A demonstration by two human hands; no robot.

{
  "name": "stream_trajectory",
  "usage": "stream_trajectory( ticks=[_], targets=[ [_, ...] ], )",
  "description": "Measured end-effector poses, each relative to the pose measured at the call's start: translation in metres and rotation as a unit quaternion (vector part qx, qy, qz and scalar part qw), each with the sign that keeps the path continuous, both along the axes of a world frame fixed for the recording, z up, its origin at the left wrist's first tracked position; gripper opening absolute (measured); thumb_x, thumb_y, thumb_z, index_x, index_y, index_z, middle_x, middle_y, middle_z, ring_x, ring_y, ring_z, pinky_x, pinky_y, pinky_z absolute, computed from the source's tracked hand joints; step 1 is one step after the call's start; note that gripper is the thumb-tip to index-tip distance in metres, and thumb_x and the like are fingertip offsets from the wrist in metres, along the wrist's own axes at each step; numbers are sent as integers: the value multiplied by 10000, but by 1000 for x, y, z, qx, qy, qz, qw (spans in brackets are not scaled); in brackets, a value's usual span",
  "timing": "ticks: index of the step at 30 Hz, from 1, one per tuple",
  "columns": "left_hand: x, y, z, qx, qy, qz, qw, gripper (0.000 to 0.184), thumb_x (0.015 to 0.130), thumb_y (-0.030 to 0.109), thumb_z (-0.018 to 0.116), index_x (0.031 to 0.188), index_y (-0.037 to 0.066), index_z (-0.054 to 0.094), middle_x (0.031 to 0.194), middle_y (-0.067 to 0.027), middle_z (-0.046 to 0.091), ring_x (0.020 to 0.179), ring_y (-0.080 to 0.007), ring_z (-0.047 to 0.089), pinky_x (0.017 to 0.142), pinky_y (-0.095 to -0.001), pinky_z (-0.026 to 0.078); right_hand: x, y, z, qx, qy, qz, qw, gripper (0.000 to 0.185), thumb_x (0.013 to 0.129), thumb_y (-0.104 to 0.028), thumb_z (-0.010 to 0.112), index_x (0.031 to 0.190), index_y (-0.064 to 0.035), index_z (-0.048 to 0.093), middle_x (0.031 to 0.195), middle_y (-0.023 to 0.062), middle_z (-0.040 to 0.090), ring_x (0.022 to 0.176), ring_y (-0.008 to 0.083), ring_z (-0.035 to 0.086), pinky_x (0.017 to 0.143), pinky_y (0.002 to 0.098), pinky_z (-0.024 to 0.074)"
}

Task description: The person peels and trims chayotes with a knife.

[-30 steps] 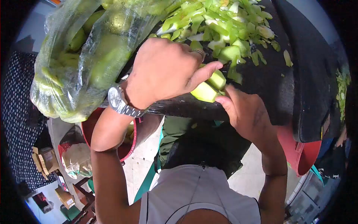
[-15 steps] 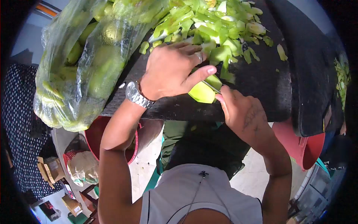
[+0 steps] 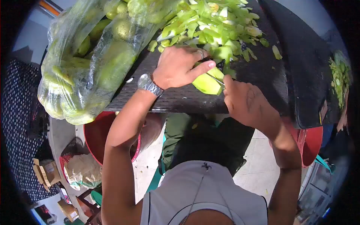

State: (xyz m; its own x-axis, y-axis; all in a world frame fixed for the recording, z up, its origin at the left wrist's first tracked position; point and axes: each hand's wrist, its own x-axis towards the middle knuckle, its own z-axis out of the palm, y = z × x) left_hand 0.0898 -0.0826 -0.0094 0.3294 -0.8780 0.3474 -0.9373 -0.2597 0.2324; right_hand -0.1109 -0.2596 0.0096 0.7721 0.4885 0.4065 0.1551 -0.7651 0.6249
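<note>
My left hand (image 3: 183,66), with a ring and a steel watch at the wrist, is closed around a pale green peeled fruit (image 3: 205,83) above the board's near part. Its thumb lies along the top of the fruit; the other fingers are partly hidden behind it. My right hand (image 3: 249,101) is closed on a knife (image 3: 215,78). Only its thin metal blade shows, resting against the fruit's right side; the handle is hidden in my fist. Just beyond my hands lies a heap of green peelings (image 3: 221,32) on the dark board (image 3: 172,99).
A clear plastic bag (image 3: 88,78) full of green fruit lies at the left of the board. Below stand red tubs, one at the left (image 3: 99,131) and one at the right (image 3: 312,146). More peelings (image 3: 339,80) appear at the far right, near another person's arm (image 3: 342,118).
The whole view has shifted slightly, so the board sits higher in the picture. Both hands keep their holds; the fruit is tilted a little differently against the blade.
</note>
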Motion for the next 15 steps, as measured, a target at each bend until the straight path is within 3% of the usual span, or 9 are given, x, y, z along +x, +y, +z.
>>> stream_trajectory(
  ticks=[1, 2, 5, 6, 10, 13, 15],
  targets=[
    [-1, -3, -1, -10, -4, 1, 1000, 524, 1005, 554, 524, 1039, 83, 752, 809, -127, 708, 764, -336, 692, 644, -435, 521, 0, -1, -3, 23, 18, 2, 1000, 339, 953, -192, 604, 1214, 23, 614, 758, -13, 494, 647, 135, 563, 587, 296, 470],
    [-2, -2, -1, 12, 14, 6, 1000, 494, 1006, 525, 536, 1094, 83, 740, 906, -142, 730, 833, -336, 706, 695, -426, 544, -1, -2, -5, 45, 35, 4, 998, 359, 945, -187, 607, 1223, 40, 608, 762, -6, 504, 642, 140, 566, 587, 302, 475],
    [0, -1, -23, -135, 102, -85, 982, 475, 1037, 442, 489, 1233, 62, 695, 1153, -222, 703, 1049, -397, 681, 897, -440, 541, -9, 7, -14, 57, 86, -42, 994, 397, 922, -166, 611, 1236, 77, 589, 769, 31, 539, 618, 163, 582, 573, 328, 490],
    [-2, 6, -13, -68, 135, -52, 987, 462, 1035, 385, 497, 1256, 21, 673, 1216, -240, 680, 1117, -419, 656, 989, -449, 515, -11, 6, -31, 68, 77, -28, 994, 408, 916, -154, 610, 1246, 84, 579, 768, 42, 544, 606, 170, 583, 565, 336, 492],
    [-8, 0, -11, -81, 52, -55, 994, 415, 1018, 357, 537, 1213, 21, 681, 1266, -206, 673, 1216, -407, 602, 1072, -484, 450, -12, 11, -35, 141, 50, -24, 988, 461, 892, -123, 609, 1281, 114, 536, 763, 81, 559, 591, 194, 605, 533, 355, 495],
    [-37, -1, 26, -28, -199, 12, 979, 380, 999, 364, 571, 1151, 39, 695, 1293, -192, 661, 1245, -377, 584, 1086, -498, 426, -6, 2, -57, 212, 102, -40, 971, 444, 954, -170, 615, 1283, 114, 527, 731, 100, 570, 586, 236, 623, 559, 386, 519],
    [-50, 0, 51, -34, -181, -5, 983, 332, 944, 345, 651, 1104, 59, 704, 1177, -156, 668, 1142, -339, 611, 1013, -509, 460, -4, 1, -50, 237, 91, -11, 967, 476, 917, -164, 626, 1284, 121, 523, 745, 116, 583, 614, 263, 652, 562, 400, 534]
  ],
)
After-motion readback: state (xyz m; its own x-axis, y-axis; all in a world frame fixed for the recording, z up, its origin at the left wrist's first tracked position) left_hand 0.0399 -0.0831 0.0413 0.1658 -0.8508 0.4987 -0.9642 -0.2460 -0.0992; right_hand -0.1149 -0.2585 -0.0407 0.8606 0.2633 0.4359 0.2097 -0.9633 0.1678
